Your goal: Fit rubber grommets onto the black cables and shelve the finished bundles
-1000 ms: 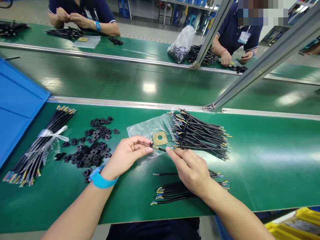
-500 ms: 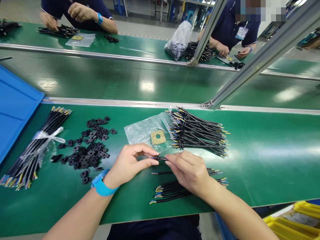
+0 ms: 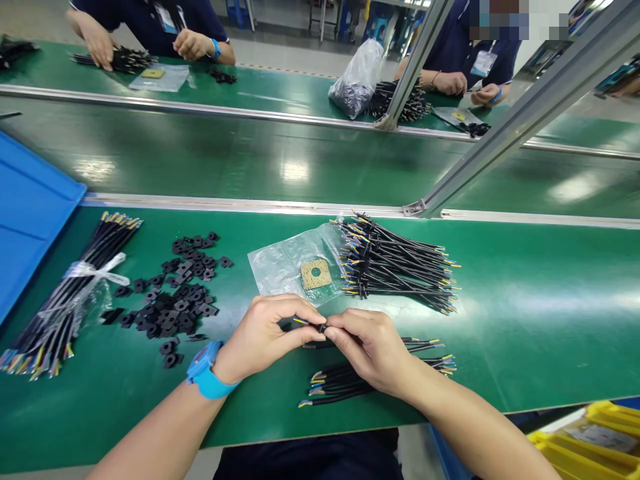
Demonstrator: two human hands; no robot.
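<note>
My left hand (image 3: 265, 330) pinches a small black square piece (image 3: 321, 328) between thumb and fingertips. A short black cable, its bare coloured wire end (image 3: 301, 321) pointing left, passes through the piece. My right hand (image 3: 373, 343) grips the cable right beside the piece, so the fingertips of both hands nearly touch. Below my right hand lie several loose black cables (image 3: 345, 387), partly hidden by it. Just beyond my hands, a yellowish sponge pad (image 3: 316, 274) with a round hole rests on a clear plastic bag (image 3: 275, 263). Loose black square pieces (image 3: 175, 310) are heaped left of my left hand.
Cables with black pieces fitted form a stack (image 3: 400, 263) at the back. A tied cable bundle (image 3: 75, 293) and a blue tray (image 3: 35, 213) are on the left. A metal post (image 3: 480, 150) slants up at right. Two co-workers sit across; yellow bins (image 3: 590, 440) stand lower right.
Both hands have come closer together and slightly lower. My right fingertips have slid along the cable up to the black piece. Across the bench, the co-workers' hands have shifted.
</note>
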